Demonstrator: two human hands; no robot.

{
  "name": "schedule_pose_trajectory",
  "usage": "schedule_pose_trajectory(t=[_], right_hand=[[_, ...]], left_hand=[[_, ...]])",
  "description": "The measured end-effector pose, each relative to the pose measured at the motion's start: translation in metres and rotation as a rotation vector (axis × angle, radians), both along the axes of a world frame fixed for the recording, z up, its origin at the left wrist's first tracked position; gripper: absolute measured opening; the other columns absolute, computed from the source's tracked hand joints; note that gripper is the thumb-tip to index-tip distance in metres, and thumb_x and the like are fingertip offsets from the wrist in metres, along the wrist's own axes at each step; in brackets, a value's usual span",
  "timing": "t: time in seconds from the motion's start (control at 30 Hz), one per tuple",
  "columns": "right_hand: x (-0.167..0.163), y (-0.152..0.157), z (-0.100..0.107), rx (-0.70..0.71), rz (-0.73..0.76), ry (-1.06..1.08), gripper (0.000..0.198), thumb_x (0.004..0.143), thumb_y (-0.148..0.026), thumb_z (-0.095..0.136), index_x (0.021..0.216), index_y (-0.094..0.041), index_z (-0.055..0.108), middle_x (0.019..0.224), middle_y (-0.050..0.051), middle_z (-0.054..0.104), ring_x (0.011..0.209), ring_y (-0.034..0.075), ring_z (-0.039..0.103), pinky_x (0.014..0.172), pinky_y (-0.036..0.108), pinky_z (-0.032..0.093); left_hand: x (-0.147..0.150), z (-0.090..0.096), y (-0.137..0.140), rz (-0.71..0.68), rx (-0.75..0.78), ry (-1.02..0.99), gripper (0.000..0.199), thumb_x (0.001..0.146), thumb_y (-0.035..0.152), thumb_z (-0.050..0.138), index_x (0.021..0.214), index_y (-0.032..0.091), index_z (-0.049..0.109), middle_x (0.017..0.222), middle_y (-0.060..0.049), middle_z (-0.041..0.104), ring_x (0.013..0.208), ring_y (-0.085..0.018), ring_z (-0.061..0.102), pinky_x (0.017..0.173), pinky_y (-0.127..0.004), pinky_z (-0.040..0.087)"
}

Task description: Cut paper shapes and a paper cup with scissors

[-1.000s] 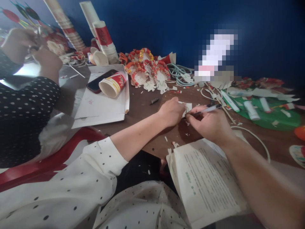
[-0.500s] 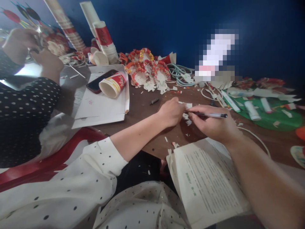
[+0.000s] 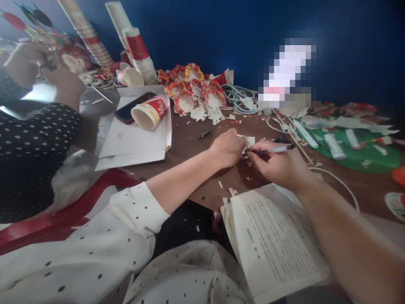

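Observation:
My right hand point(image 3: 278, 162) pinches a pen point(image 3: 278, 148) with a clear barrel, its tip low by the other hand's fingertips. My left hand point(image 3: 229, 148) is closed beside it, fingers curled over a small piece of white paper point(image 3: 250, 140) on the brown table; its fingertips are mostly hidden. Tiny paper scraps point(image 3: 249, 164) lie under and between the hands. A dark pen cap point(image 3: 204, 134) rests to the left. Close to my right forearm, a printed sheet point(image 3: 272, 245) hangs over the table's front edge.
A paper cup point(image 3: 150, 112) and a phone point(image 3: 126, 110) lie on a white folder point(image 3: 126, 143). Cut red-and-white cups point(image 3: 196, 93), stacked cups point(image 3: 139, 55) and a coiled cable point(image 3: 237, 97) line the back. At right is a green plate point(image 3: 373, 156). A co-worker's hands point(image 3: 60, 76) hold scissors at far left.
My right hand has shifted slightly left and the pen has tilted, its rear end now further left and a little higher. My left hand has hardly moved.

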State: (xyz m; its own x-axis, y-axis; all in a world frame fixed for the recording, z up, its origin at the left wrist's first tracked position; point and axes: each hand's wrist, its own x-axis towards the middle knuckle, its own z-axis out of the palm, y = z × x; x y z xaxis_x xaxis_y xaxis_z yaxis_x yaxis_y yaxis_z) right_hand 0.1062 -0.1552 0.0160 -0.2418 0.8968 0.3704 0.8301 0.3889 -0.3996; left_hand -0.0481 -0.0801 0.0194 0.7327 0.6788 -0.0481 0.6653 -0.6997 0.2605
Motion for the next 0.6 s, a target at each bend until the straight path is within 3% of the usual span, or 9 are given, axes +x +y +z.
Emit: schedule_pose_trajectory(t=[0.6], right_hand=[[-0.0006, 0.0027, -0.0045, -0.016, -0.033, 0.02, 0.016, 0.085, -0.026, 0.057, 0.085, -0.023, 0.073, 0.082, 0.003, 0.074, 0.073, 0.021, 0.068, 0.066, 0.03, 0.048]], left_hand=[[0.0008, -0.004, 0.0007, 0.01, 0.016, 0.005, 0.034, 0.088, 0.022, 0.046, 0.118, 0.015, 0.061, 0.111, -0.016, 0.058, 0.097, -0.025, 0.062, 0.081, -0.034, 0.047]])
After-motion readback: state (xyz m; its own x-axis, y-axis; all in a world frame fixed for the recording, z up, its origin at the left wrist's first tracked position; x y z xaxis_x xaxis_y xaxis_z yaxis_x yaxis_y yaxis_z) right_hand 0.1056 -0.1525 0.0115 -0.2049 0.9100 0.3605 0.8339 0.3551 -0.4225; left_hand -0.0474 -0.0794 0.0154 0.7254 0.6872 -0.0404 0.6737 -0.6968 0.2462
